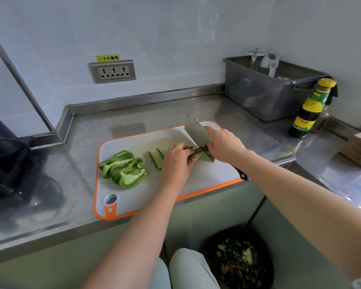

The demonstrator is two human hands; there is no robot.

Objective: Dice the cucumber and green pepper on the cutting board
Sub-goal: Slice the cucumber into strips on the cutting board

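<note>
A white cutting board (133, 197) with an orange rim lies on the steel counter. Two green pepper halves (124, 168) lie cut side up on its left part. A loose cucumber strip (156, 157) rests beside them. My left hand (176, 161) holds down another cucumber piece (199, 153) with curled fingers. My right hand (224, 146) grips a cleaver (196, 133), whose blade stands across that cucumber piece. The cleaver's dark handle end (243, 175) shows below my right forearm.
A grey plastic bin (267, 94) with glassware stands at the back right. A dark sauce bottle (310, 109) with a yellow cap stands beside it. A cardboard box (359, 149) sits far right. A waste bin (241, 261) with scraps is below the counter. A wall socket (112, 71) is behind.
</note>
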